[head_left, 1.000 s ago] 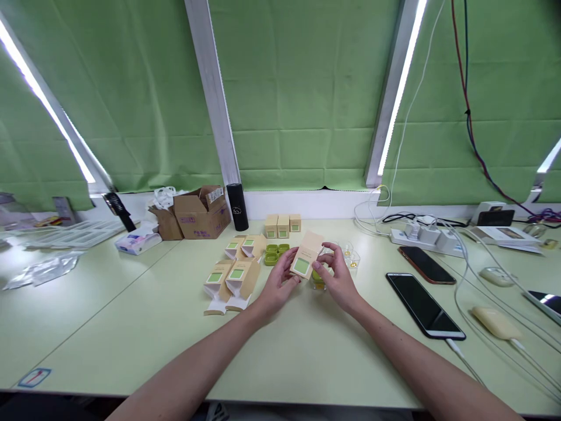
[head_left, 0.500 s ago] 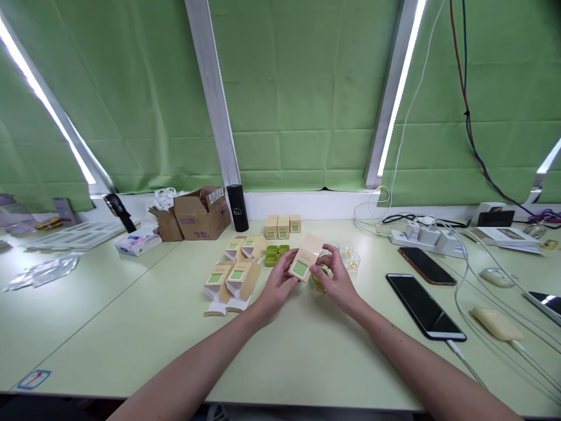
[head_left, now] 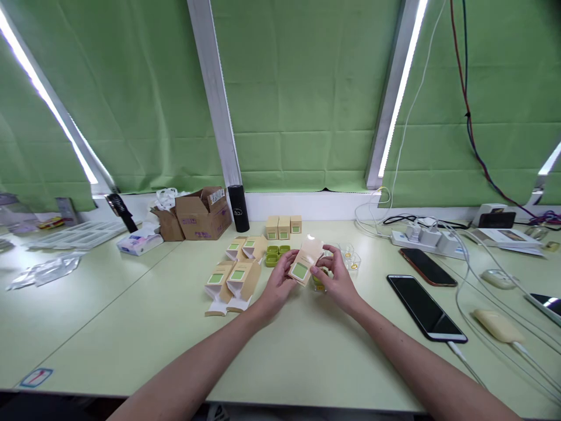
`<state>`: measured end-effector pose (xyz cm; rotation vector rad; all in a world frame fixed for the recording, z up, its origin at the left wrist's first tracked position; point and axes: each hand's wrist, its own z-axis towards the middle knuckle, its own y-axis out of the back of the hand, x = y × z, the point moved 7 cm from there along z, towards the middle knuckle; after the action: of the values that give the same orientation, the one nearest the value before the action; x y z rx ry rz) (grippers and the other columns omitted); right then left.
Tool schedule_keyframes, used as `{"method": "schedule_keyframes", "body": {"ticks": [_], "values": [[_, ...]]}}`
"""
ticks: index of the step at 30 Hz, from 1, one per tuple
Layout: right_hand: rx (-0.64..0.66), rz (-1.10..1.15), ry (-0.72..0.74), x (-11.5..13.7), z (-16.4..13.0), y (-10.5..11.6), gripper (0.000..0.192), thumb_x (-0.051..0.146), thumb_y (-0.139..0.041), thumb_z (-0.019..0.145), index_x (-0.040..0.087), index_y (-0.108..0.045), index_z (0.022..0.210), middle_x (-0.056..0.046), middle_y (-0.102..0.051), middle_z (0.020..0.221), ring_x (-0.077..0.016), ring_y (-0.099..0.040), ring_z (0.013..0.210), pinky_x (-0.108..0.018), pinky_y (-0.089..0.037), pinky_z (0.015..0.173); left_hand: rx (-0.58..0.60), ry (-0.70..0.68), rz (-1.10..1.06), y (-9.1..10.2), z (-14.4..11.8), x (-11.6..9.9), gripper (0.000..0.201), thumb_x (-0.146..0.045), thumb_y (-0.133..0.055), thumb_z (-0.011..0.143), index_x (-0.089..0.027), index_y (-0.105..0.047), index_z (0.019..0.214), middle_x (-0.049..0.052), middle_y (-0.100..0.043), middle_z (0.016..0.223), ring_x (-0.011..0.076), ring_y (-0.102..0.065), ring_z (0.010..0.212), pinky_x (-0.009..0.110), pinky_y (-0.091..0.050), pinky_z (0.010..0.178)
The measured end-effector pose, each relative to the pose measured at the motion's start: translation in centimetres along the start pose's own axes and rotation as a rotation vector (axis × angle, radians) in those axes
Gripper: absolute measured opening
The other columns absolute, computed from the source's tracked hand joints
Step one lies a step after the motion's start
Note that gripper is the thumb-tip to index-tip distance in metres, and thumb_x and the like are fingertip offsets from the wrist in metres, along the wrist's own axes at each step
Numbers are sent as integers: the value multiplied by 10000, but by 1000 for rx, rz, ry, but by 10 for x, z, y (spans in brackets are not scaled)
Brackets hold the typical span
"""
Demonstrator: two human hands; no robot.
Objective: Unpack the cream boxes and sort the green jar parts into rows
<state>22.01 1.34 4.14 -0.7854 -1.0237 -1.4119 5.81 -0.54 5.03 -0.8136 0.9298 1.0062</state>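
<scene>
Between both hands, a little above the table, is a small tan carton [head_left: 302,264] with a green square on its front and a flap raised at its top. My left hand [head_left: 279,279] grips its left side, and my right hand [head_left: 336,276] pinches its right edge. Beneath and behind the right hand sit small clear cups [head_left: 352,261] with yellowish bits, partly hidden. Green square containers [head_left: 272,258] stand just left of the carton. Farther left lie several opened tan cartons [head_left: 240,276] with white inner flaps showing.
Closed tan cartons [head_left: 284,227] stand in a row at the back, near a black bottle [head_left: 238,209] and a cardboard box [head_left: 203,216]. To the right lie phones [head_left: 426,307], a power strip [head_left: 427,238] and loose white cables. A tissue pack [head_left: 139,241] lies left.
The carton in my hands has tilted slightly and its raised flap catches more light. Both hands keep their hold in nearly the same place.
</scene>
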Motion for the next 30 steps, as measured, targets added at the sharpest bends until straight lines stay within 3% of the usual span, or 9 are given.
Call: {"method": "schedule_keyframes", "body": {"ticks": [8, 14, 19, 26, 30], "values": [[-34, 64, -59, -8, 2, 3, 683, 645, -667, 862, 254, -390, 1348, -59, -753, 927, -280, -691, 1022, -422, -539, 864, 2, 2, 80, -1, -5, 0, 764, -58, -619, 717, -280, -522, 1442, 94, -537, 1522, 307, -515, 1378, 434, -405, 1145], [-40, 102, -54, -9, 3, 3, 703, 652, -694, 842, 249, -403, 1338, -46, -746, 908, -269, -690, 975, -412, -521, 866, -25, -36, 239, -2, -4, -6, 643, -183, -713, 828, -257, -512, 1434, 127, -598, 1451, 322, -547, 1354, 450, -431, 1116], [-66, 150, -71, -14, 5, 6, 691, 635, -720, 828, 259, -415, 1321, -24, -734, 873, -267, -689, 950, -440, -503, 911, -105, -75, 427, 4, -6, -10, 536, -289, -771, 847, -234, -589, 1348, 139, -652, 1362, 323, -619, 1222, 440, -472, 1035], [-71, 301, -158, -19, 6, 8, 704, 638, -791, 757, 294, -435, 1258, 34, -691, 763, -244, -689, 813, -396, -521, 825, -5, -123, 643, 1, -9, -14, 447, -297, -504, 1015, -212, -493, 1454, 136, -654, 1388, 286, -634, 1245, 407, -510, 1026], [-77, 293, -176, -18, 6, 6, 720, 654, -806, 730, 287, -452, 1239, 37, -688, 740, -238, -682, 790, -364, -513, 765, -36, -128, 665, 3, -8, -13, 413, -285, -483, 1028, -214, -506, 1434, 130, -660, 1384, 273, -644, 1250, 394, -516, 1029]]}}
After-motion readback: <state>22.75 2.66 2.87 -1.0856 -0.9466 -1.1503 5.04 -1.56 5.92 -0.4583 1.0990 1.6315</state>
